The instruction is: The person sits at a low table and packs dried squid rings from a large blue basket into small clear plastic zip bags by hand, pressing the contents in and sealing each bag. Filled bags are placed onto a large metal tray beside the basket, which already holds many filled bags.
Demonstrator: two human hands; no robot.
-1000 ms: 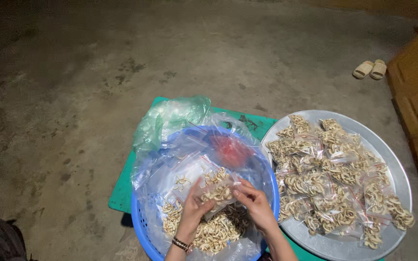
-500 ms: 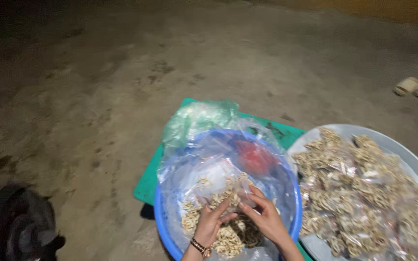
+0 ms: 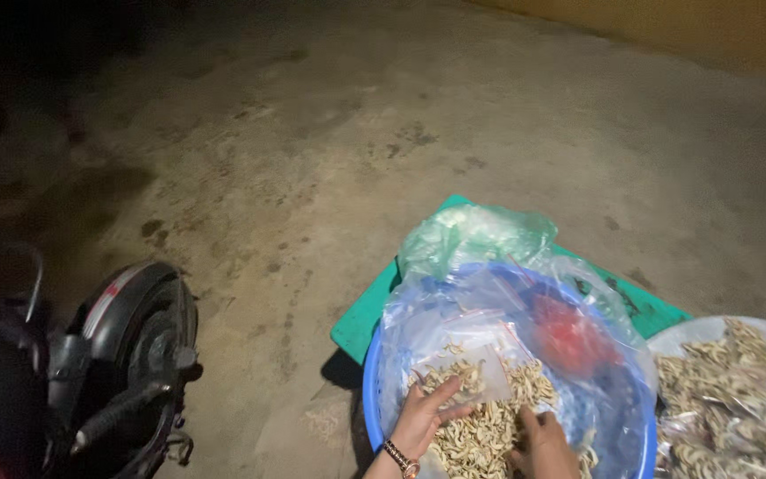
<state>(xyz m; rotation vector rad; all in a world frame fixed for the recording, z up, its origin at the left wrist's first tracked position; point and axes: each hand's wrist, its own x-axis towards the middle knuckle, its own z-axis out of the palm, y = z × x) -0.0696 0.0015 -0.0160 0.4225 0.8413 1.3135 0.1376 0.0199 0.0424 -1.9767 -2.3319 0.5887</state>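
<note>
**Bare Concrete Floor and What Rests on It**

A rough grey concrete floor (image 3: 330,151), mottled with dark stains, carries everything in view. A flat green plastic board (image 3: 358,321) lies directly on it, low and slightly raised, throwing a shadow beneath its near corner. On the board sits a round blue plastic basin (image 3: 371,401) lined with clear plastic sheeting. To the right, a round silver metal tray (image 3: 698,333) rests partly on the board. At the left, a dark scooter wheel (image 3: 139,341) stands on the floor, well apart from the board.
</note>
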